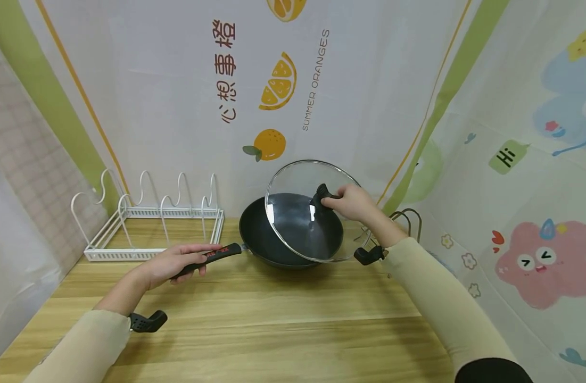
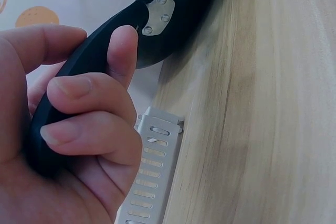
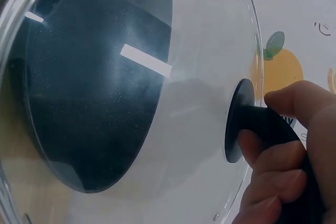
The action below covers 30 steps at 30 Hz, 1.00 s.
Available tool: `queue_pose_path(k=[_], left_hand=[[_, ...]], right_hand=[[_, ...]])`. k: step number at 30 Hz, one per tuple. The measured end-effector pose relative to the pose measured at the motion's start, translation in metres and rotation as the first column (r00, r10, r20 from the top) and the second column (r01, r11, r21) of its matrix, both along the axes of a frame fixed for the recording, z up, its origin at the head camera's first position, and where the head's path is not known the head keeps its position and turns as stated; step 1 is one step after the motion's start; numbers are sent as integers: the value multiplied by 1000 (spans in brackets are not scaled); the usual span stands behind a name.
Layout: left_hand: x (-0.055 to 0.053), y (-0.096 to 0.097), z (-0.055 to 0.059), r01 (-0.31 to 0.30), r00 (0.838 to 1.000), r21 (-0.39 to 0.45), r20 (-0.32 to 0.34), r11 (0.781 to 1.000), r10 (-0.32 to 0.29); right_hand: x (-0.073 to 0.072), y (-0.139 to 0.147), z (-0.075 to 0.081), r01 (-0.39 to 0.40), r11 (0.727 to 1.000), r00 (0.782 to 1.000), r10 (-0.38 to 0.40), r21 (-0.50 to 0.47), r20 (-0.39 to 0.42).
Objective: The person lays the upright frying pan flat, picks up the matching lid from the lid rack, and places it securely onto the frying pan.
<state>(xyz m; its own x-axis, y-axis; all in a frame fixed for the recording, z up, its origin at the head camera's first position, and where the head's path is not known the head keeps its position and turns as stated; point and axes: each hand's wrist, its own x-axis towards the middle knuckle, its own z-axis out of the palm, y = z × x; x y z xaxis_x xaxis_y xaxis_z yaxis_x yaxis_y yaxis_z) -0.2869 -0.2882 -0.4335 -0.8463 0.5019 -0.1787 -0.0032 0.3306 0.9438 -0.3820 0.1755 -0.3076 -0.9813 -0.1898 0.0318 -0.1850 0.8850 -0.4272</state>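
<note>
Glass lid, one, knob clasped by right fingers; left fingers curl round one pan handle.

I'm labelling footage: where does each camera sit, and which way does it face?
Head: on the head, facing forward and down at a round black pan and clear glass lid; left hand, right hand, beige sleeves show.
Left wrist: on that wrist, facing the long black handle; left hand shows.
Right wrist: on that wrist, facing the pan through the lid; right hand shows.
Head and right wrist share the lid.
</note>
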Motion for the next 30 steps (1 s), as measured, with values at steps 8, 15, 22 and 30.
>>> queue_pose_path(k=[8, 15, 22, 30], left_hand=[[-1, 2, -1, 9, 1000, -1, -10, 1000, -9], [1, 0, -2, 9, 1000, 13, -9, 1000, -9], [1, 0, -2, 4, 1000, 18, -10, 1000, -3], [0, 3, 0, 5, 1000, 18, -8, 1000, -5]], right_hand=[[-14, -4, -15, -35, 999, 999, 35, 15, -5], [-23, -10, -23, -85, 996, 996, 85, 21, 16], [-26, -11, -27, -91, 996, 994, 90, 7, 65], [-33, -11, -32, -103, 994, 990, 100, 31, 96]])
